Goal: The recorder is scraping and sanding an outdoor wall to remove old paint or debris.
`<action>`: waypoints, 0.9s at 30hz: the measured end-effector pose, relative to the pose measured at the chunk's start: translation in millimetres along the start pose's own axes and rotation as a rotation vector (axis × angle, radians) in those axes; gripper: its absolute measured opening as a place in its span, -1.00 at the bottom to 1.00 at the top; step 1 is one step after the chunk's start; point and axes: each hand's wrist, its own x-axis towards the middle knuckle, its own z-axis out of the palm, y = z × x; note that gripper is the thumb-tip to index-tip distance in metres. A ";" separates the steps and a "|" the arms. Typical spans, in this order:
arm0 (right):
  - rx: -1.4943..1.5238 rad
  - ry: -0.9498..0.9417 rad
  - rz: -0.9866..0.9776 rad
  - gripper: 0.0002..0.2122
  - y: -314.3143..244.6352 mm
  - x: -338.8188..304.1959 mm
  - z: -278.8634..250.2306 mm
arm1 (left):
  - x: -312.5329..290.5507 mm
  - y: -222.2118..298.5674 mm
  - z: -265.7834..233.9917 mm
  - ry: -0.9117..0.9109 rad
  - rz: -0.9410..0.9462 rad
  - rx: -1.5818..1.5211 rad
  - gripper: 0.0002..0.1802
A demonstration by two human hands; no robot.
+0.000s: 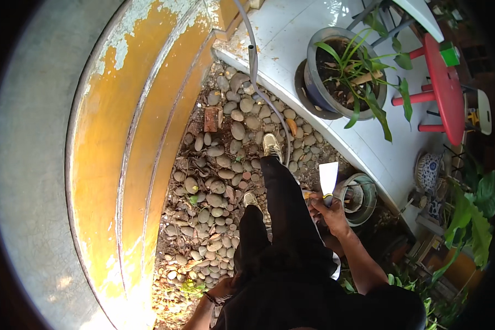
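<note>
Grip of right hand (332, 215) closed round scraper (328, 179); left hand (223, 289) low, grip unclear.

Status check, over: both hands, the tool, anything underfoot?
Right hand gripping scraper. Left hand low at left side, fingers partly hidden. Grey hose lying over stones, close beside forward shoe.

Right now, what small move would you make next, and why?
Perhaps shift the right shoe slightly left, away from the gray hose: the hose runs close beside it, the stones underfoot look uneven, and the right hand holds a white-bladed scraper.
</note>
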 end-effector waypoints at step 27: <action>-0.414 -0.169 -0.309 -0.60 -138.8 259.7 231.4 | 187.1 447.1 -143.4 0.627 0.589 -0.345 -0.54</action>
